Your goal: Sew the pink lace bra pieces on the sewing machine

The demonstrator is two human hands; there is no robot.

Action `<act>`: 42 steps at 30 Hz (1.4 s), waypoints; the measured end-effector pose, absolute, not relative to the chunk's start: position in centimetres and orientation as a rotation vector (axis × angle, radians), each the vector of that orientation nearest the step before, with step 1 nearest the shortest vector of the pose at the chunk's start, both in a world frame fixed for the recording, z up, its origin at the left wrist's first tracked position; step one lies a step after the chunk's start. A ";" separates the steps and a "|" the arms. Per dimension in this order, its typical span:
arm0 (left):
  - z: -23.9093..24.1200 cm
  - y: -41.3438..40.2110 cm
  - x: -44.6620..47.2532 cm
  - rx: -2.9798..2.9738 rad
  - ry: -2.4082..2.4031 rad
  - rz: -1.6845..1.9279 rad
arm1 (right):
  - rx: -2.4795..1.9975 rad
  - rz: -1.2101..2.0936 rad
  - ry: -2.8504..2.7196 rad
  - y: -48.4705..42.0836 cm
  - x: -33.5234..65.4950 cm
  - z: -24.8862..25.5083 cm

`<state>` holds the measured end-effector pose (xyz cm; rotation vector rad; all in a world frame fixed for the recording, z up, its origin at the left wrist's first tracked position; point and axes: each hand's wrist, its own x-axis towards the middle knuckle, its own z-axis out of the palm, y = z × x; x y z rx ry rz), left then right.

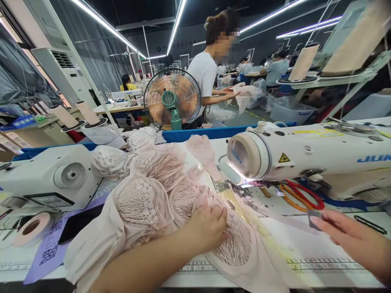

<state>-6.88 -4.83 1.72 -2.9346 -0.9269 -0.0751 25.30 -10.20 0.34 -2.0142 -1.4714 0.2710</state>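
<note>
My left hand (209, 228) lies on a pale pink lace bra (236, 242) at the front of the sewing table. Its fingers are curled into the gathered fabric beside a cup. Out to the right, my right hand (345, 234) pinches a small flat grey piece (314, 219) between thumb and fingers; I cannot make out its kind. Just beyond that hand lie scissors (301, 197) with orange and red handles. More lace bra cups (142, 201) are heaped to the left of my left hand, against my forearm.
A white sewing machine (305, 152) spans the right side, its lamp lit. Another machine (70, 175) stands at left, near a tape roll (33, 228) and a dark phone (79, 224). Behind the table are a fan (171, 99) and a person (203, 73) holding fabric.
</note>
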 end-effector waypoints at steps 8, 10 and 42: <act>2.2 -5.6 -6.3 -2.984 -1.151 0.090 | -1.552 0.933 -1.666 -7.9 9.9 2.2; 2.3 -5.8 -6.8 -2.959 -1.093 0.051 | -1.516 0.924 -1.661 -6.5 8.8 1.4; 4.1 -1.5 -8.8 -3.216 -1.148 0.392 | -1.623 -0.011 -2.154 -3.4 8.0 -0.8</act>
